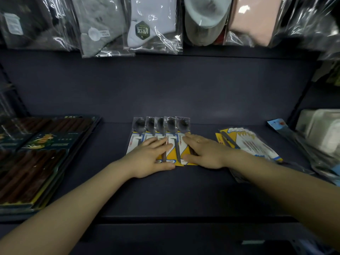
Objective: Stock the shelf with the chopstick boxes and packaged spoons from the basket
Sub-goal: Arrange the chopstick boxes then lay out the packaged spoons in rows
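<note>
Our left hand [152, 157]: flat, fingers spread, pressing packaged spoons [160, 134].
Our right hand [204, 153]: flat, likewise.
Shelf [184, 190]: chopstick boxes [36, 159] far left.

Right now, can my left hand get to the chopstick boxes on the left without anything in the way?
Probably yes. The left hand rests flat on the spoon packs, and only bare shelf lies between it and the chopstick boxes.

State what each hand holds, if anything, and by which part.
Nothing is gripped. The left hand and right hand lie flat, palms down, on the lower card ends of the row of packaged spoons on the shelf, pressing rather than holding them.
</note>
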